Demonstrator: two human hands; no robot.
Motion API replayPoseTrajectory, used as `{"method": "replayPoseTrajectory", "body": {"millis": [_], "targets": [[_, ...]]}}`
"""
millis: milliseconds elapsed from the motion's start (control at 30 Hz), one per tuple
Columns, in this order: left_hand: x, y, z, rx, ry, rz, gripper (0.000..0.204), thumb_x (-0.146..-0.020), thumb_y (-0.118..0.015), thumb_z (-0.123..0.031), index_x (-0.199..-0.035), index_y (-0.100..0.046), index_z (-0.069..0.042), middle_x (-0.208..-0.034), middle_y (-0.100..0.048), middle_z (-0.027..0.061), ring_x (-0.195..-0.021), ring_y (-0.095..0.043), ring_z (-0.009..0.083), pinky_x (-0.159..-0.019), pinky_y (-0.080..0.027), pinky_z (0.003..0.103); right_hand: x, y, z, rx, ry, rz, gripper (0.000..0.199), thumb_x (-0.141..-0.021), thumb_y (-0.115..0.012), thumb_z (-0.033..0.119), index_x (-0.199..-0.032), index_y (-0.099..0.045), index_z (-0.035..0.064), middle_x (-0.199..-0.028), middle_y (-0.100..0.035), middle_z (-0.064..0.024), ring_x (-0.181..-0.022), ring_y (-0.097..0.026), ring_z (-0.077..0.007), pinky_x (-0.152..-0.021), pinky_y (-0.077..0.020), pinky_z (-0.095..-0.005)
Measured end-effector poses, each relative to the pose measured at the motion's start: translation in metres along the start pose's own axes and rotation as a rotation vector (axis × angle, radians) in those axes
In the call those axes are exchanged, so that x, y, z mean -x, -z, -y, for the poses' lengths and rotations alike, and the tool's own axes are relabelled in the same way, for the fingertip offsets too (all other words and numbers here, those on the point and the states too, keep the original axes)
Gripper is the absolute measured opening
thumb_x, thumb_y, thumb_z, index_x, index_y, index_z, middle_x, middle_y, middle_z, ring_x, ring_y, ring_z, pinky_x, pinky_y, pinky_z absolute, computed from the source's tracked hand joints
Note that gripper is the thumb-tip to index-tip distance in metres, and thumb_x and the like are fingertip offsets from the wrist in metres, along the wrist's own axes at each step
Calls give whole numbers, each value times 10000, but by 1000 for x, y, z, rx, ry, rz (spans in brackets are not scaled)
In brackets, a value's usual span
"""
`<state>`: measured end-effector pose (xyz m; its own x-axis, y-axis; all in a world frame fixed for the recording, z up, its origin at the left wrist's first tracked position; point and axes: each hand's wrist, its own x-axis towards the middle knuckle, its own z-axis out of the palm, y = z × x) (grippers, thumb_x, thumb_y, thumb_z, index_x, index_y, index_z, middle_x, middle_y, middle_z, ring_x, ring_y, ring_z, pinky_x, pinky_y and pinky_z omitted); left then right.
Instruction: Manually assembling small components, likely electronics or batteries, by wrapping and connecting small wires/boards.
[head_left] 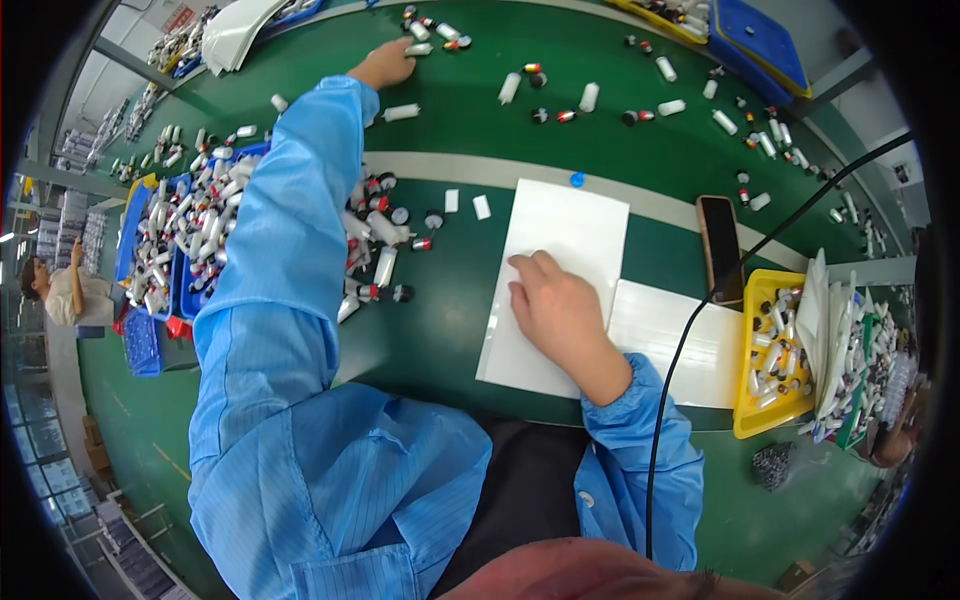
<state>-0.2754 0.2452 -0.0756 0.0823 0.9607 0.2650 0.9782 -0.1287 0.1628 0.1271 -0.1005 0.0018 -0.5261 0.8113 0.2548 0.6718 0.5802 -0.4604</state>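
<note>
My left arm stretches to the far side of the green table, and my left hand (388, 66) has its fingers closed at one end of a small white cylindrical bottle (420, 49). Right beyond it lie several similar pieces with red and black ends (452, 38). My right hand (562, 308) rests on a white sheet (540, 225) in front of me. Its fingers are slightly bent, with the thumb apart, and nothing shows in them. Part of a second white sheet (675, 345) sticks out to the right of the first.
Blue bins (180, 275) heaped with white bottles stand at left, partly behind my sleeve. Loose bottles (385, 230) lie beside them. At right are a phone (720, 245), a yellow bin (752, 400) and a black cable (690, 320). A person (75, 290) is far left.
</note>
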Motion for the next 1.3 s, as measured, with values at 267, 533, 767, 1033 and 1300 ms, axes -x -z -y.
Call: {"method": "replayPoseTrajectory", "body": {"millis": [267, 533, 767, 1033, 1300], "targets": [[7, 59, -48, 200, -28, -37, 334, -886, -715, -333, -1043, -686, -39, -934, -711, 127, -847, -671, 248, -788, -513, 361, 8, -14, -5, 193, 27, 70, 324, -767, -612, 72, -1082, -629, -1, -846, -577, -73, -651, -645, -194, -538, -514, -320], [87, 185, -189, 976, -140, -180, 208, -1012, -582, -204, -1051, -561, 0, -910, -658, 54, -846, -630, 121, -763, -513, 264, 15, -22, -4, 298, 79, -44, 218, -738, -640, 96, -945, -616, 33, -827, -570, -74, -618, -629, -176, -515, -510, -302], [177, 200, -283, 1426, -55, 98, 234, -1043, -520, -241, -1116, -538, -19, -1024, -684, 118, -949, -653, 165, -861, -523, 294, 12, -27, -4, 218, 8, -78, 148, -718, -641, 81, -841, -566, 47, -750, -567, -76, -575, -626, -220, -497, -513, -336], [194, 158, -302, 1739, 67, 356, 274, -1062, -470, -290, -1080, -550, -29, -959, -664, 93, -907, -645, 178, -804, -528, 310, 12, -8, -10, -102, -88, -41, 323, -739, -708, 135, -951, -478, 56, -715, -600, -92, -565, -636, -267, -508, -507, -370], [198, 137, -311, 2435, 360, 603, 313, -1083, -358, -367, -1123, -542, -117, -1052, -630, 115, -1146, -584, 292, -972, -509, 441, -13, 5, -29, -433, 18, -737, 565, -767, -770, 33, -1247, -471, 33, -942, -651, -100, -865, -645, -186, -795, -515, -298]]}}
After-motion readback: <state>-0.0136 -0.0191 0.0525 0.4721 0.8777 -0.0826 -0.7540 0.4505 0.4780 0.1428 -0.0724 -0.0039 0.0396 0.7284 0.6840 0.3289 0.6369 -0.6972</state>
